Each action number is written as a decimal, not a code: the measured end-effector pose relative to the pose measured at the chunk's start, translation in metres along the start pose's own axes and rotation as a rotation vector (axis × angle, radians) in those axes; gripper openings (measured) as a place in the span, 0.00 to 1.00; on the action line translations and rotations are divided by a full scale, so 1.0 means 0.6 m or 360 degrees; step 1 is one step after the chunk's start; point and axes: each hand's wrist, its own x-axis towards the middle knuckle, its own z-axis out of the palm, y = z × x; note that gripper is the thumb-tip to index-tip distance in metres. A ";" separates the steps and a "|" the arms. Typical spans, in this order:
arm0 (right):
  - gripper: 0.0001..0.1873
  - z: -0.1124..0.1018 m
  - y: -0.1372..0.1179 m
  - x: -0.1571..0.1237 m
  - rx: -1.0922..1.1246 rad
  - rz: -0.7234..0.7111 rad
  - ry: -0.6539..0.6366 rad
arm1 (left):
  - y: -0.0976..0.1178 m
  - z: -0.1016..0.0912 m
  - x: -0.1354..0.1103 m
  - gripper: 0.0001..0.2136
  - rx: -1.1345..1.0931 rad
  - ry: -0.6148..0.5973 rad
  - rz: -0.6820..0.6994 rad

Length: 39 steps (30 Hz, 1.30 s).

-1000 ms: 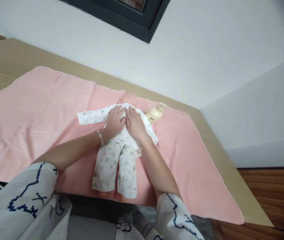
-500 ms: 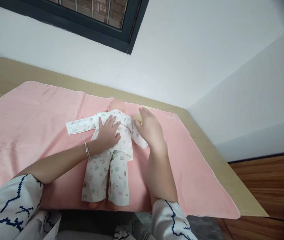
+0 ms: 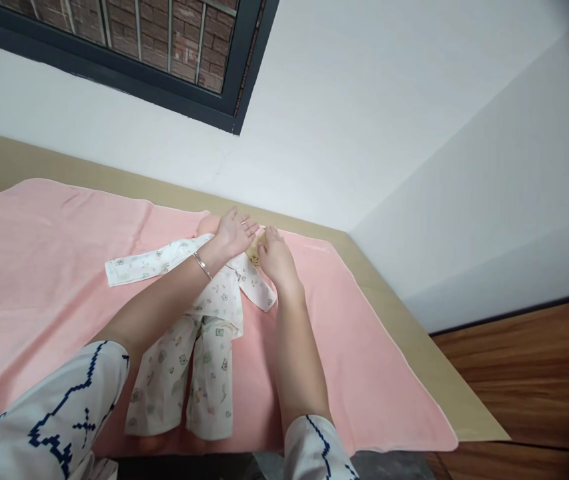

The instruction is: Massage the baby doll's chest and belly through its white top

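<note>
A doll in white printed pyjamas (image 3: 214, 307) lies on its back on a pink towel (image 3: 44, 267), feet toward me. My left hand (image 3: 233, 233), with a bracelet on the wrist, reaches across the doll's chest and hides its head, fingers stretched out and apart. My right hand (image 3: 271, 259) sits just right of the doll's shoulder, fingers curled over a small cream bottle (image 3: 253, 251), of which only a sliver shows between my two hands. The fingertips of both hands nearly touch.
The towel covers a tan tabletop (image 3: 414, 333) that ends against a white wall (image 3: 364, 120). A dark-framed window (image 3: 164, 73) is above it. Wooden floor (image 3: 529, 393) shows at the right. My patterned sleeves fill the bottom edge.
My right hand left the doll's chest, went right to the bottle and closed over it. My left hand slid up from the chest over the doll's head toward the bottle. The view swung rightward.
</note>
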 end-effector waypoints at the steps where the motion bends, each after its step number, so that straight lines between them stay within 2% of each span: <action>1: 0.32 0.001 0.002 0.001 -0.0022 -0.0017 -0.0009 | 0.000 0.003 0.005 0.39 0.0004 -0.0042 -0.0013; 4: 0.31 0.004 0.005 0.002 -0.0068 -0.0036 0.0056 | -0.004 0.008 0.008 0.41 0.0011 -0.0115 -0.0009; 8: 0.28 0.015 -0.006 0.002 -0.0154 0.0045 0.0121 | -0.006 0.003 -0.011 0.37 0.0045 -0.0173 -0.0003; 12: 0.29 0.026 -0.029 0.007 -0.0339 0.0151 0.0101 | 0.001 -0.020 -0.064 0.35 -0.0288 -0.0080 -0.0262; 15: 0.27 0.025 -0.047 0.011 -0.0412 0.0229 0.0107 | 0.008 -0.052 -0.116 0.32 -0.0444 -0.0020 -0.0468; 18: 0.25 0.021 -0.060 0.012 -0.0437 0.0325 0.0086 | 0.021 -0.085 -0.164 0.31 -0.0512 0.0036 -0.0560; 22: 0.24 0.021 -0.063 0.014 -0.0522 0.0392 0.0073 | 0.056 -0.113 -0.206 0.28 -0.0555 0.0070 -0.0477; 26: 0.22 0.020 -0.062 0.013 -0.0580 0.0445 -0.0029 | 0.095 -0.127 -0.232 0.25 -0.0550 0.0061 -0.0351; 29: 0.24 0.019 -0.068 0.005 -0.0608 0.0474 -0.0058 | 0.115 -0.132 -0.251 0.25 -0.0519 0.0030 -0.0276; 33: 0.30 0.021 -0.073 -0.004 -0.0511 0.0476 -0.0022 | 0.126 -0.135 -0.273 0.24 -0.0519 -0.0017 -0.0170; 37: 0.31 0.027 -0.075 -0.003 -0.0474 0.0484 -0.0026 | 0.130 -0.134 -0.283 0.23 -0.0534 0.0023 -0.0146; 39: 0.27 0.030 -0.076 -0.001 -0.0524 0.0520 -0.0058 | 0.129 -0.133 -0.284 0.23 -0.0509 0.0015 -0.0118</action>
